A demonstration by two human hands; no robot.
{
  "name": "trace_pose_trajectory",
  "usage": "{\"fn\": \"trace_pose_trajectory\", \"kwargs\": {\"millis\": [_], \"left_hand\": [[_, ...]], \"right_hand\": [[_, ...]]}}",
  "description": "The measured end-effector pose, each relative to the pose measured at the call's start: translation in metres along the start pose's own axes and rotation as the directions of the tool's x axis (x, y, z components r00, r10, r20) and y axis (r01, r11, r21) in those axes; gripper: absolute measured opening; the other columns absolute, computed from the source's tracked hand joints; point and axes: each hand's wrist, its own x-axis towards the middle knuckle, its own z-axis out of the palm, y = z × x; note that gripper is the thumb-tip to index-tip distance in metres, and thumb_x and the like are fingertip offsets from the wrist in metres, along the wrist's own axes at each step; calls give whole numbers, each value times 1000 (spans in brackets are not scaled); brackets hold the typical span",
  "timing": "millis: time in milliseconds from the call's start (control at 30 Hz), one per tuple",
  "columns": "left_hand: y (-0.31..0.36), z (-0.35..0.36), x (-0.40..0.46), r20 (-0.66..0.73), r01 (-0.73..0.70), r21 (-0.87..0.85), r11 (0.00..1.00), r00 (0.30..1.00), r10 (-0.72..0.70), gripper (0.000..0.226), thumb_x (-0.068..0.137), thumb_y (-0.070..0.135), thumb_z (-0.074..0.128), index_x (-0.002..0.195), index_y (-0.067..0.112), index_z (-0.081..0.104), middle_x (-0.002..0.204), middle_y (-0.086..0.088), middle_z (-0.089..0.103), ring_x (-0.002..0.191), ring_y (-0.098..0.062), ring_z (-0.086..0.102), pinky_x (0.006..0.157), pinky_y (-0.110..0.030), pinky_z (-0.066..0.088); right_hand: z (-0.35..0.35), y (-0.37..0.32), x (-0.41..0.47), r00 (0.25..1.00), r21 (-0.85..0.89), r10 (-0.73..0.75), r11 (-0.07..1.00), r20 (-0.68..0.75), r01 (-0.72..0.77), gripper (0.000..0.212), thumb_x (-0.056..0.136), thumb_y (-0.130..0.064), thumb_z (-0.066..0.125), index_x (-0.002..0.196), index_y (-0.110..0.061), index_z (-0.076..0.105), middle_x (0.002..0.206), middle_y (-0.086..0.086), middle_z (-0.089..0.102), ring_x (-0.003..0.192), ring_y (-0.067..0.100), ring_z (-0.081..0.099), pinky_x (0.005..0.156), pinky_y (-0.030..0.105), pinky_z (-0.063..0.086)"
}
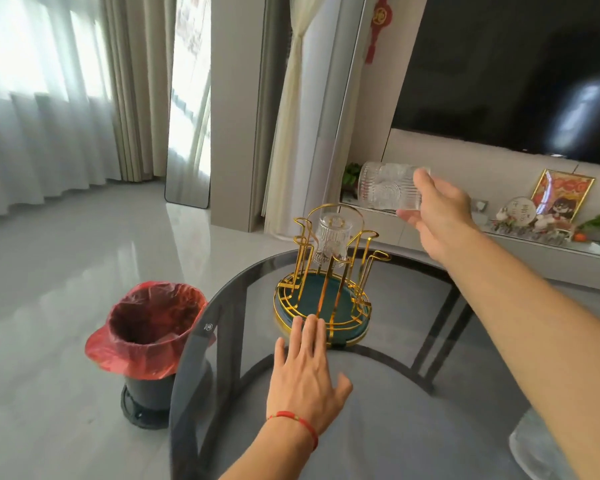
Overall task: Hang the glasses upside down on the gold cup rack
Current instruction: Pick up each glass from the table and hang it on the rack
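The gold cup rack (pixel 326 271) with a dark green round base stands on the round smoked-glass table (pixel 413 341). One ribbed clear glass (pixel 331 242) hangs upside down on a far prong of the rack. My right hand (pixel 437 216) holds a second ribbed glass (pixel 385 185) on its side in the air, above and to the right of the rack. My left hand (pixel 305 372) lies flat on the table with fingers spread, fingertips touching the near rim of the rack's base. A red string bracelet is on that wrist.
A black bin with a red bag (pixel 149 337) stands on the floor left of the table. Behind are a TV wall, a low shelf with a framed picture (pixel 561 195) and plants, curtains and a leaning mirror. Another clear glass object (pixel 530 445) shows at the table's lower right.
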Motion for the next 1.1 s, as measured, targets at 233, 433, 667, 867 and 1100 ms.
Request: {"fn": "trace_pose_trajectory", "kwargs": {"millis": [233,433,667,867,1100], "left_hand": [[-2,2,2,28,-6,29,1000,1000,6,90,92,64,27,157,18,-14,167,-5,-19,151,-27,-24,124,-52,-3],[-1,3,2,29,-8,15,1000,1000,7,91,90,63,29,157,18,-14,168,-3,-18,151,-26,-25,124,-53,-5],[-1,3,4,43,0,4,1000,999,0,90,91,62,28,156,19,-15,167,-3,-20,150,-25,-27,125,-55,-2],[-2,2,3,32,1,-10,1000,999,-1,89,91,63,30,156,21,-15,167,-1,-20,150,-25,-27,124,-54,-5],[-2,0,2,34,-2,-8,1000,999,2,89,90,62,29,156,21,-15,167,1,-21,149,-23,-29,124,-53,-5]], "right_hand": [[82,-1,15,980,-258,-126,952,155,163,28,102,-45,56,105,-23,73,122,15,73,92,16,67,82,37,60],[118,3,18,928,-528,-130,791,349,309,64,100,-48,57,152,-11,50,158,12,51,142,33,50,116,48,43],[135,16,15,869,-717,-102,523,484,460,61,99,-57,49,139,-12,61,145,16,62,130,40,59,104,51,47],[138,28,16,837,-775,-11,371,547,511,52,95,-57,58,128,-19,69,135,12,68,122,36,62,97,48,47],[141,30,15,821,-821,49,103,569,562,57,85,-66,62,128,-30,68,133,8,68,121,35,60,91,45,40]]}}
